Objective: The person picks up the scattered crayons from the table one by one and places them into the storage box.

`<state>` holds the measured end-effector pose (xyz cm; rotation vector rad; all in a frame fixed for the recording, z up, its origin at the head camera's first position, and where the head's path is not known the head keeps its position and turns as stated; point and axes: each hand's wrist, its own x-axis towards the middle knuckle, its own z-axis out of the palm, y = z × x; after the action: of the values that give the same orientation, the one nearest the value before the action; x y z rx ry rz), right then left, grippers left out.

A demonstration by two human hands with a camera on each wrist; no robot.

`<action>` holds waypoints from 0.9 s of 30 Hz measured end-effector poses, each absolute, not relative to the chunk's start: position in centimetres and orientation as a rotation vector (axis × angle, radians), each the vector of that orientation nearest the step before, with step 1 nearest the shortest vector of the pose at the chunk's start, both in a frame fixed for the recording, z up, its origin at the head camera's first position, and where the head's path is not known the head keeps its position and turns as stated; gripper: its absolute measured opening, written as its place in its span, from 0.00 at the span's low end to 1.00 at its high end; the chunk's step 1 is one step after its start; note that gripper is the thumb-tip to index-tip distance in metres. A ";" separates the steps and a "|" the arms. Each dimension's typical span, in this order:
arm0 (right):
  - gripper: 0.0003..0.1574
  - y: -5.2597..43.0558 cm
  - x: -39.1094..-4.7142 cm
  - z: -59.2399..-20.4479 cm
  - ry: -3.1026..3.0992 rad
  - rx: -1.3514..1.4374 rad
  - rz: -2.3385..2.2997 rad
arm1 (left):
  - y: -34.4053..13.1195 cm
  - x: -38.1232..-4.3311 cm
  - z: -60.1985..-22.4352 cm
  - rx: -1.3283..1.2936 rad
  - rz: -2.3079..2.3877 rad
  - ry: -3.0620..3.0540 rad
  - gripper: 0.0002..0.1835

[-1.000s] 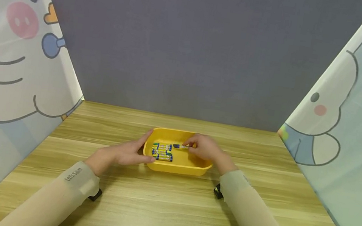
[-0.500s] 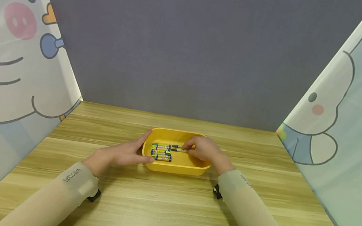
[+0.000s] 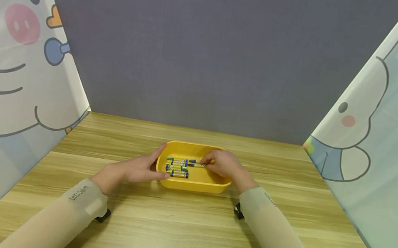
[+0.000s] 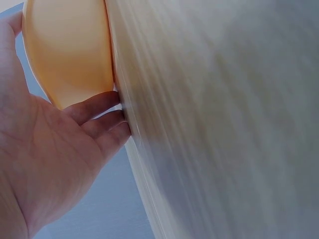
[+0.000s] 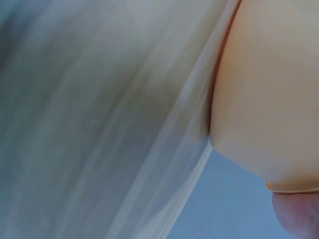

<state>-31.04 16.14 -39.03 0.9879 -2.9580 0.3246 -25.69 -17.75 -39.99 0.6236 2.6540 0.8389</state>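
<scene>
A yellow plastic tray [image 3: 194, 186] stands on the table, with several crayons [image 3: 179, 162] in yellow-and-blue wrappers lying side by side at its left end. My left hand [image 3: 138, 169] rests spread against that end, thumb along the near rim. In the left wrist view, its fingers [image 4: 102, 105] touch the tray's outer wall, low by the tabletop. Inside the tray, my right hand [image 3: 224, 164] pinches a dark-tipped crayon [image 3: 196, 165] between thumb and fingertips. Just behind it lies a second dark-tipped crayon [image 3: 192, 161], its right end hidden by the fingers.
The wood-grain table [image 3: 170, 229] reaches back to a dark grey panel [image 3: 207, 58]. Cartoon-printed sheets [image 3: 37, 90] border both sides. In the right wrist view, the tray's outer wall [image 5: 269, 99] covers most of the right hand.
A second dark-tipped crayon now shows beside the first, in front of it, at the right fingertips. The right hand shifted slightly toward the near side. The left hand stayed at the tray's end.
</scene>
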 end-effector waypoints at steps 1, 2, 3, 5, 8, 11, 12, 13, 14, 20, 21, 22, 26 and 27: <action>0.10 16.2 -31.0 -39.1 -2.957 0.986 0.327 | -17.7 -25.7 -40.0 0.624 0.843 2.652 0.67; 0.10 16.1 -31.0 -39.1 -2.956 0.983 0.333 | -17.8 -25.7 -40.0 0.625 0.845 2.651 0.67; 0.10 16.1 -31.0 -39.1 -2.955 0.980 0.336 | -17.7 -25.7 -40.0 0.626 0.849 2.649 0.67; 0.10 16.2 -31.0 -39.1 -2.957 0.972 0.357 | -17.7 -25.7 -40.0 0.627 0.851 2.648 0.67; 0.11 16.1 -31.1 -39.1 -2.955 0.956 0.421 | -17.8 -25.8 -39.9 0.626 0.842 2.651 0.67; 0.13 16.1 -31.2 -39.0 -2.950 0.934 0.499 | -17.8 -25.8 -39.8 0.626 0.824 2.658 0.67; 0.13 16.1 -31.2 -38.9 -2.951 0.926 0.524 | -17.8 -25.8 -39.8 0.628 0.821 2.658 0.67; 0.13 16.0 -31.2 -38.9 -2.949 0.923 0.541 | -17.8 -25.8 -39.8 0.628 0.818 2.659 0.67; 0.14 16.0 -31.3 -38.9 -2.950 0.918 0.556 | -17.8 -25.8 -39.8 0.629 0.817 2.658 0.67; 0.15 16.1 -31.3 -38.8 -2.935 0.913 0.653 | -17.9 -25.8 -39.8 0.629 0.827 2.653 0.67; 0.15 16.1 -31.3 -38.7 -2.926 0.912 0.702 | -17.9 -25.8 -39.8 0.629 0.826 2.654 0.67; 0.15 16.2 -31.2 -38.6 -2.917 0.907 0.763 | -17.9 -25.7 -39.7 0.630 0.823 2.654 0.67; 0.15 16.9 -30.6 -37.8 -2.856 0.872 0.993 | -17.7 -25.7 -39.6 0.627 0.807 2.660 0.67; 0.15 17.2 -30.5 -37.6 -2.835 0.868 1.031 | -17.7 -25.7 -39.6 0.629 0.805 2.660 0.67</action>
<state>-30.49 17.23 -37.59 0.8683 -2.8354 1.0311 -25.66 -17.67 -39.64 0.6287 2.6605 0.8053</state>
